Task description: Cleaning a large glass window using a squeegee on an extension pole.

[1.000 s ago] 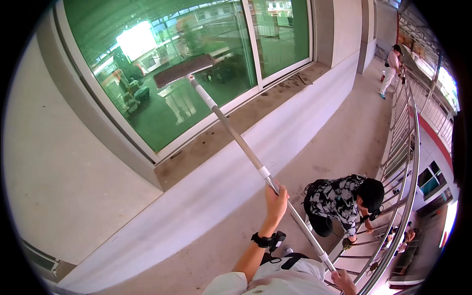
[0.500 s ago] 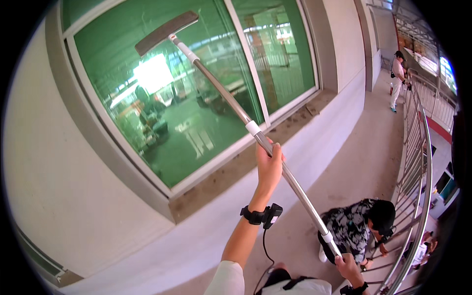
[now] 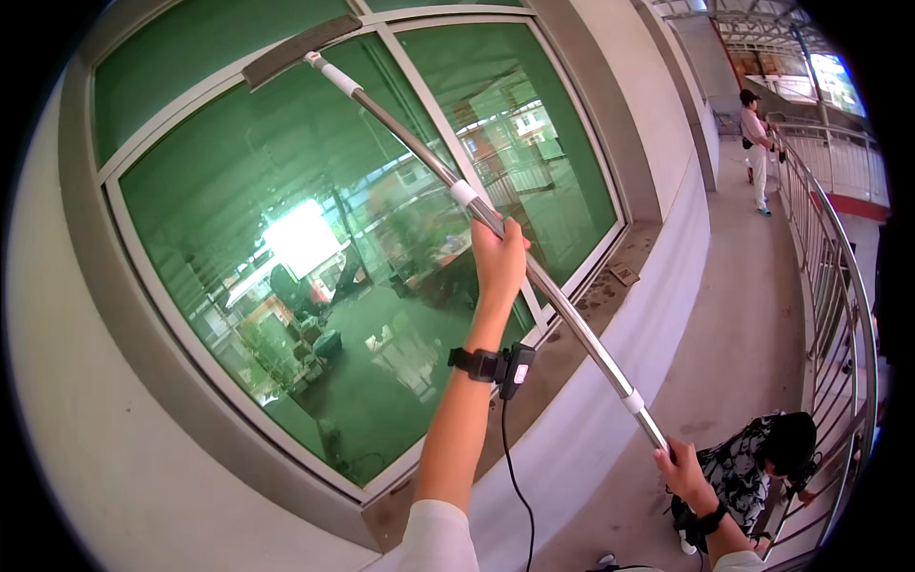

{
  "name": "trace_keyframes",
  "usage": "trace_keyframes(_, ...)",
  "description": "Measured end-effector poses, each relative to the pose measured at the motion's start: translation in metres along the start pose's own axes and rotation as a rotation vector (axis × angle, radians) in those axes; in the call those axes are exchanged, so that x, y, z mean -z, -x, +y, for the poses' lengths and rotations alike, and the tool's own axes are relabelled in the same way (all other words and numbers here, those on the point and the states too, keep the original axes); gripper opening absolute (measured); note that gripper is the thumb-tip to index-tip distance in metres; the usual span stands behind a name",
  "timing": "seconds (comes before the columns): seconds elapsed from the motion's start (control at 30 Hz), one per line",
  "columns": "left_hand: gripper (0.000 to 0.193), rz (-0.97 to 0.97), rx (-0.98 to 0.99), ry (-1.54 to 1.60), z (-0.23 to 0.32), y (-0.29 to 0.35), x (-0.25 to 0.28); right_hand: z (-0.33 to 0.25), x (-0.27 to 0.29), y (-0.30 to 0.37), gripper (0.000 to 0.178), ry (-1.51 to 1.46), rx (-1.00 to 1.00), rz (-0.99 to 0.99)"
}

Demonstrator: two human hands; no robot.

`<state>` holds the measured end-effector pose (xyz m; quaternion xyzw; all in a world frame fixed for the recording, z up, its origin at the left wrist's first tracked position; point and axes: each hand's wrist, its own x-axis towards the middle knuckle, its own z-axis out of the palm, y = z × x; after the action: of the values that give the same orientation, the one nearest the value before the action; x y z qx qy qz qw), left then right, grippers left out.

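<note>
My left hand (image 3: 499, 250) is wrapped round the upper part of a long metal telescopic pole, just below a white collar. Lower down, my right hand (image 3: 681, 469) grips the pole's bottom end. At the pole's top sits a wide grey flat head of a window squeegee (image 3: 303, 50), slanted across the top frame bar of a green-tinted window (image 3: 381, 286). Whether the head presses on the glass or stands slightly off it, I cannot tell. A black strap with a small cabled device is on my left wrist, and a black band on my right.
A dirty window sill (image 3: 610, 276) runs under the glass. On my right, a metal railing (image 3: 863, 334) lines the walkway (image 3: 734, 334). A person in a patterned shirt (image 3: 748, 467) crouches by the railing near my right hand; another person (image 3: 756, 143) stands farther along it.
The squeegee head has moved from the upper glass up onto the top frame bar. Both hands still hold the pole, and my view has shifted.
</note>
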<state>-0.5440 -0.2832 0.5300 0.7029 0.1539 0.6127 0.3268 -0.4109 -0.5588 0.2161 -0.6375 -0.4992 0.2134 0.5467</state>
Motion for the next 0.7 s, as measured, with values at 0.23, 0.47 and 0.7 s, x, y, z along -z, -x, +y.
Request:
trace_keyframes(0.23, 0.024, -0.08, 0.0, -0.029, -0.042, -0.068, -0.005, -0.007, -0.005, -0.071, 0.032, -0.034, -0.027, -0.003)
trace_keyframes(0.47, 0.021, -0.099, -0.033, -0.001, -0.073, -0.109, -0.033, 0.004, 0.004, -0.125, 0.037, 0.048, 0.002, 0.042)
trace_keyframes(0.7, 0.026, -0.084, 0.0, -0.175, -0.08, -0.125, -0.045, 0.019, 0.007, -0.153, 0.041, 0.002, 0.004, 0.068)
